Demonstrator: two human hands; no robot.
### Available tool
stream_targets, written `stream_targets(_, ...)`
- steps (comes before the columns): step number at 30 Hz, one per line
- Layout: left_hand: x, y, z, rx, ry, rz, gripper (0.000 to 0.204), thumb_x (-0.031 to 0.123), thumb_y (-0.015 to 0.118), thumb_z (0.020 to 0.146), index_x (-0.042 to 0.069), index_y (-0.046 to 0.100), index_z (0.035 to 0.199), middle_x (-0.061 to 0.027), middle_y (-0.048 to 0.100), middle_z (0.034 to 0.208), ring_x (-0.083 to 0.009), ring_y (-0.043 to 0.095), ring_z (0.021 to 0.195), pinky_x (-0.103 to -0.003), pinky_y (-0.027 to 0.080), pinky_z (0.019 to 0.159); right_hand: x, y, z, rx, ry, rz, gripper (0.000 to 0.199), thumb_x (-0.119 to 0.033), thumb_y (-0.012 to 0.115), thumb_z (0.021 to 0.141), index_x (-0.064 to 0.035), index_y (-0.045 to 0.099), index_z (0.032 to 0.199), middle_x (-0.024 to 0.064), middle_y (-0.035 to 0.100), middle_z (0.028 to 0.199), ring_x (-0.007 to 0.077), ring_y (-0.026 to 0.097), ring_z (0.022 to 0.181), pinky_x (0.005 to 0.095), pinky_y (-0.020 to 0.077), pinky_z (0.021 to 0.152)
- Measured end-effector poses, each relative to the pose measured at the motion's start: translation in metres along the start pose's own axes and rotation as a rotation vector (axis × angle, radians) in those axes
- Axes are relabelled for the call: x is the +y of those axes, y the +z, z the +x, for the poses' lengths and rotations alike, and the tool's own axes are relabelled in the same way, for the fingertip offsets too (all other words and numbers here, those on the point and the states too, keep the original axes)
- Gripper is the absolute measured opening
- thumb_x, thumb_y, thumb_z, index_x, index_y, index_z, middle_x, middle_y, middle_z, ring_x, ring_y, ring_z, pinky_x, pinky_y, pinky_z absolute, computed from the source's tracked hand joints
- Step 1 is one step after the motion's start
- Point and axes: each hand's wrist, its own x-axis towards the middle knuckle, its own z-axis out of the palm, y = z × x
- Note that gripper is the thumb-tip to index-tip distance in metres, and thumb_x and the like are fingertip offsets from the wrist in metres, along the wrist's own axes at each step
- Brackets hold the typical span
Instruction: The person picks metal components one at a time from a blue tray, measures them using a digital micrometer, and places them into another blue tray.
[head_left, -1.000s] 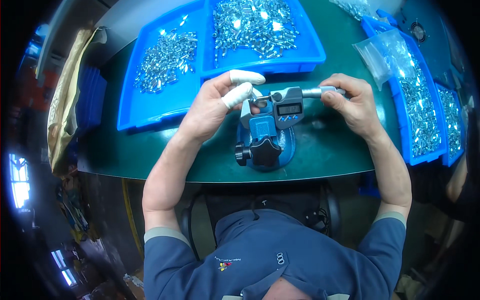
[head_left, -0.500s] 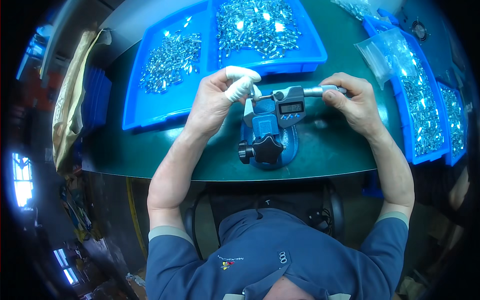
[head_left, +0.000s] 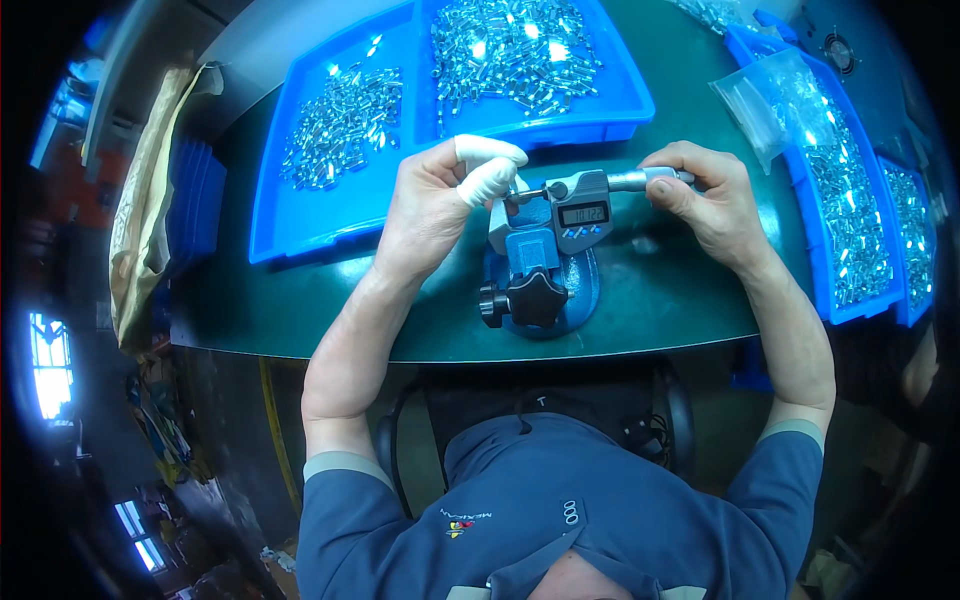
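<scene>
A digital micrometer [head_left: 578,207] sits clamped in a blue stand [head_left: 540,290] with a black knob, on the dark green table [head_left: 650,300]. My left hand [head_left: 440,200], with white cots on two fingertips, pinches a small metal part at the micrometer's jaws; the part itself is mostly hidden. My right hand [head_left: 705,195] grips the micrometer's silver thimble at its right end.
Two blue trays [head_left: 300,225] [head_left: 620,100] full of small shiny metal parts lie beyond the stand. More blue trays of parts [head_left: 850,230] run along the right, with a clear plastic bag [head_left: 765,95] on one. A brown sack [head_left: 145,220] hangs at the table's left.
My left hand's capped fingers have closed in on the micrometer jaws. The right hand stays on the thimble. The view has shifted slightly.
</scene>
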Motion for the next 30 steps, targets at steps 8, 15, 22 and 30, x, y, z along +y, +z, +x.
stream_targets(8, 0.004, 0.002, -0.001, -0.018, -0.008, -0.014, 0.026, 0.023, 0.070, 0.090, 0.003, 0.070, 0.106, -0.0056, 0.071, 0.086, -0.0108, 0.066, 0.074, -0.023, 0.053, 0.064, 0.000, 0.000, -0.001, -0.004, -0.012, -0.014, 0.031, -0.029, 0.068, 0.092, 0.0015, 0.068, 0.099, 0.0040, 0.064, 0.080, 0.0099, 0.058, 0.071, 0.0229, 0.0448, 0.063)
stream_targets(15, 0.006, 0.003, -0.002, -0.027, -0.008, 0.002, 0.023, 0.021, 0.067, 0.094, 0.003, 0.069, 0.109, -0.0058, 0.070, 0.088, -0.0113, 0.065, 0.079, -0.027, 0.052, 0.072, -0.002, -0.001, -0.001, -0.022, -0.035, -0.024, 0.026, -0.023, 0.067, 0.093, 0.0011, 0.069, 0.101, 0.0038, 0.065, 0.083, 0.0104, 0.058, 0.073, 0.0227, 0.0447, 0.064)
stream_targets(22, 0.007, 0.001, 0.000, -0.042, -0.006, -0.019, 0.024, 0.019, 0.066, 0.093, 0.002, 0.068, 0.109, -0.0063, 0.071, 0.089, -0.0115, 0.067, 0.080, -0.026, 0.055, 0.071, -0.002, -0.001, 0.002, -0.007, -0.025, -0.004, 0.025, -0.024, 0.068, 0.092, 0.0008, 0.069, 0.099, 0.0036, 0.065, 0.080, 0.0093, 0.058, 0.072, 0.0229, 0.0447, 0.063)
stream_targets(30, 0.015, 0.004, -0.004, -0.020, -0.083, 0.006, 0.020, 0.012, 0.061, 0.096, 0.000, 0.068, 0.110, -0.0055, 0.069, 0.091, -0.0109, 0.062, 0.083, -0.027, 0.049, 0.076, -0.008, -0.001, 0.000, 0.011, 0.121, 0.099, 0.019, -0.015, 0.063, 0.092, 0.0022, 0.067, 0.085, 0.0049, 0.065, 0.069, 0.0102, 0.061, 0.063, 0.0247, 0.0470, 0.058)
